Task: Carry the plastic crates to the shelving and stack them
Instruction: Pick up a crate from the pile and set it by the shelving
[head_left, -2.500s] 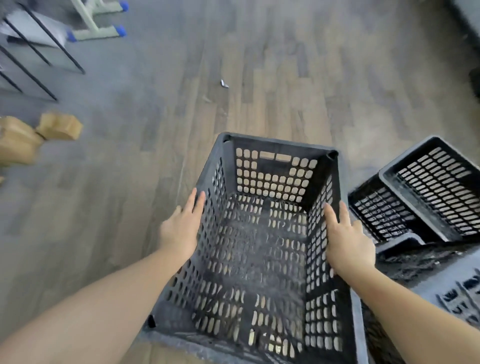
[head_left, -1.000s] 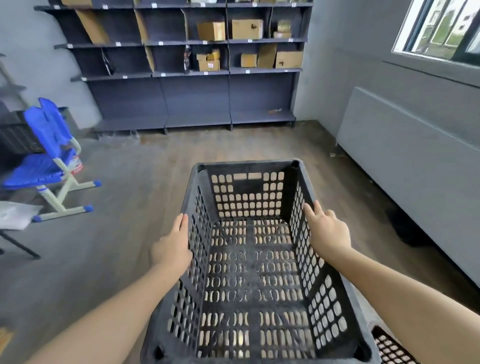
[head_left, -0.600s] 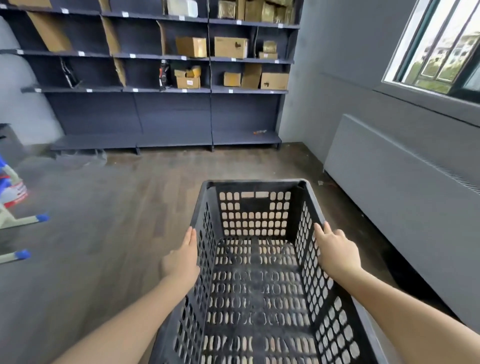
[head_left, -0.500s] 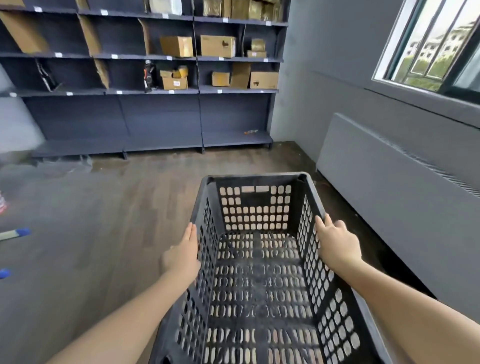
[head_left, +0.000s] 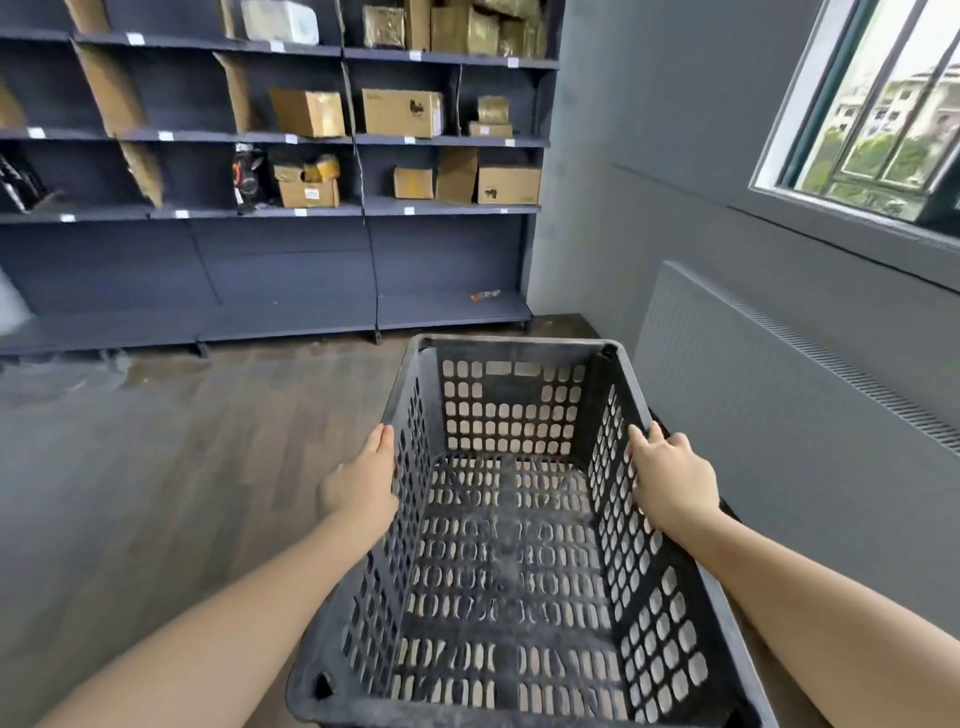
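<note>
Black perforated plastic crate (head_left: 514, 545), open side up, carried at 6 o'clock above the wooden floor (head_left: 171, 467); left hand (head_left: 361, 486) flat against the outside of the left wall, fingers straight, and right hand (head_left: 670, 480) over the right rim, fingers bent across its edge, so that each grip bears on one long side. Dark shelving (head_left: 291, 270) at 11 to 12 o'clock, well apart from the crate, bearing cardboard boxes (head_left: 402, 111) on upper shelves; grey radiator panel (head_left: 779, 405) at 3 o'clock; window (head_left: 893, 119) at 2 o'clock.
</note>
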